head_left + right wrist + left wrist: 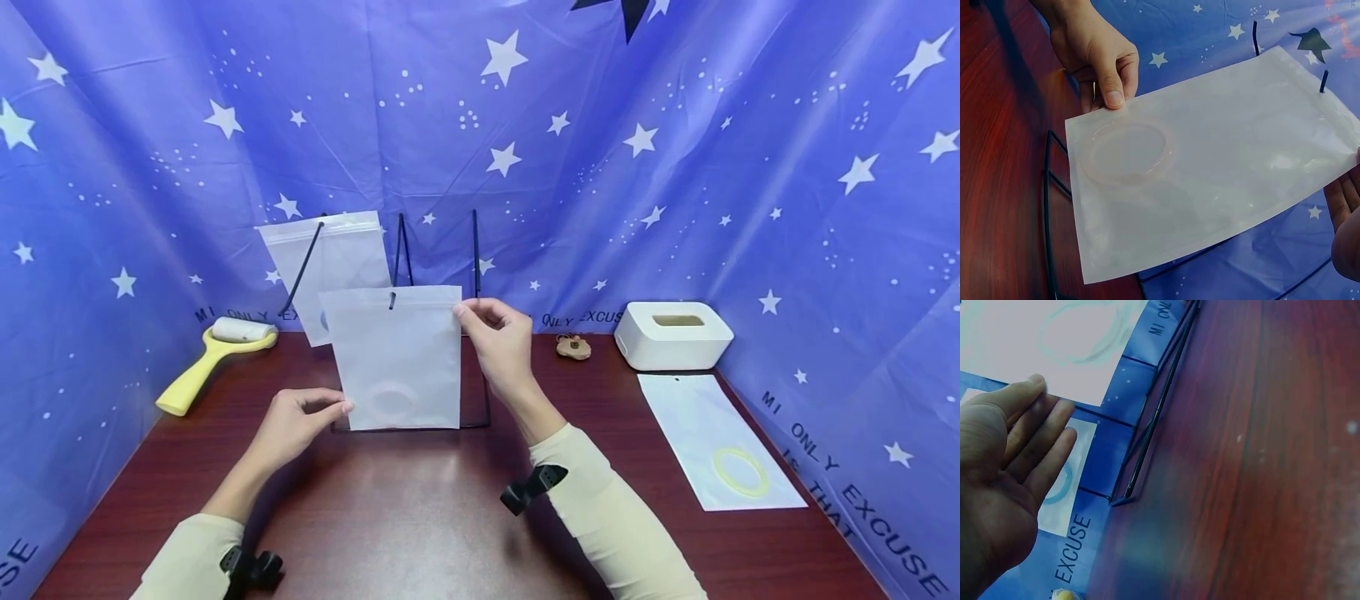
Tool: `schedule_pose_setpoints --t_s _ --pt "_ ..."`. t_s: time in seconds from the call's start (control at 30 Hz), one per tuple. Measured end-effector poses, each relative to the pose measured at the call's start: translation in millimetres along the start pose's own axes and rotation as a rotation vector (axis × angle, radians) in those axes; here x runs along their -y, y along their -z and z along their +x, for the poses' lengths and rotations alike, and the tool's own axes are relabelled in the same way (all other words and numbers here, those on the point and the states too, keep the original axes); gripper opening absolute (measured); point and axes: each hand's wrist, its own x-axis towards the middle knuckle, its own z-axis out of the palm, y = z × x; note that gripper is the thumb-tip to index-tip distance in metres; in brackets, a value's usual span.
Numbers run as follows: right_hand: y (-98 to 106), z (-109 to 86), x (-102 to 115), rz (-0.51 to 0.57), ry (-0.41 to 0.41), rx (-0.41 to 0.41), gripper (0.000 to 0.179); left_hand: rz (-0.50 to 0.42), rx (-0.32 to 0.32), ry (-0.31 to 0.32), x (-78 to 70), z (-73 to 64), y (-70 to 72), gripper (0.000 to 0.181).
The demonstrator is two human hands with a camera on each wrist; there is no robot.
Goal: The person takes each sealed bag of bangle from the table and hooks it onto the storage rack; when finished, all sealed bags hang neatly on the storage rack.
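A white zip bag point(405, 358) hangs by its top hole on a hook of a black wire rack point(476, 250). A pale pinkish ring point(1129, 128) shows through its lower part. My left hand point(296, 421) pinches the bag's lower left edge, thumb in front. At the upper right edge, my right hand point(502, 346) pinches the bag between thumb and fingers. Behind it to the left, another white zip bag point(348, 250) hangs on a left hook; a bluish ring point(1059, 484) inside it is partly hidden by my left hand in the left wrist view.
A yellow-handled lint roller point(195, 375) lies at the back left. At the right, a white bag point(690, 425) with a yellow ring point(741, 472) lies flat before a white tissue box point(675, 337). A small brown object point(573, 347) sits near the blue star-patterned curtain point(600, 208).
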Motion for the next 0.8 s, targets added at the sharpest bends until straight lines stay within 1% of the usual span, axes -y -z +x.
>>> schedule_pose_setpoints --t_s 0.2,0.33,0.7,0.8 --pt "-1.5 8.6 -6.3 -0.009 -0.004 -0.013 0.015 0.042 -0.036 0.008 1.4 9.3 -0.9 0.021" --pt "-2.9 14.3 -9.2 -0.028 -0.008 -0.013 0.015 0.057 -0.04 0.017 4.1 15.2 -0.6 0.022" --pt "-10.7 31.1 -14.2 -0.064 0.003 -0.037 0.015 0.03 -0.031 0.01 8.7 34.9 -0.5 0.027" --pt "-13.4 35.7 -16.4 -0.07 0.006 -0.044 0.015 0.018 -0.027 -0.003 9.1 41.8 -0.1 0.026"
